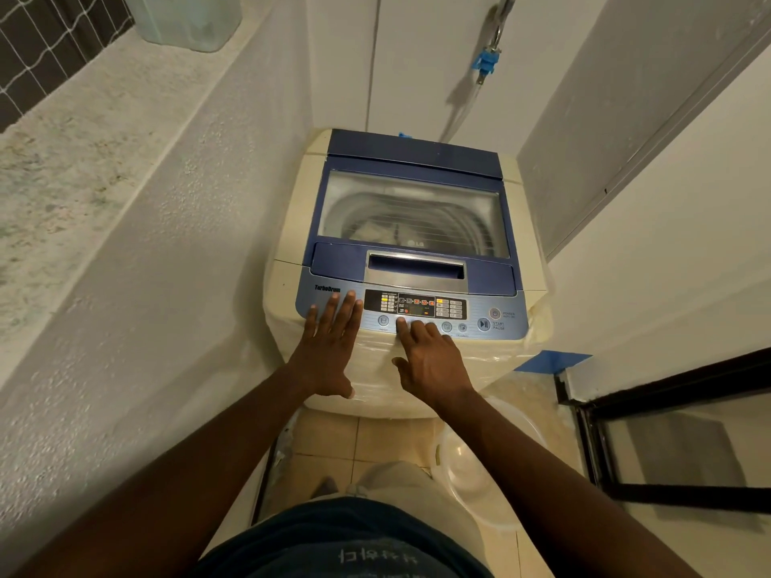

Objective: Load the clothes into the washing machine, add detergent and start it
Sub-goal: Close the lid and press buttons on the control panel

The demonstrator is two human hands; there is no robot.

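Observation:
A cream top-loading washing machine (288,285) stands in a narrow nook, its blue lid (413,160) closed. Through the lid's window I see pale clothes (375,232) lying in the drum. The control panel (417,306) along the front edge has lit indicators. My left hand (329,348) rests flat with fingers spread on the panel's left end. My right hand (429,360) has its index fingertip on a button below the display, left of the start/pause button (484,324). Both hands hold nothing.
A translucent plastic basin (479,460) sits on the tiled floor at the right of my legs. A water hose with a blue fitting (484,64) hangs behind the machine. White walls close in left and right; a dark-framed glass door (667,444) stands at the right.

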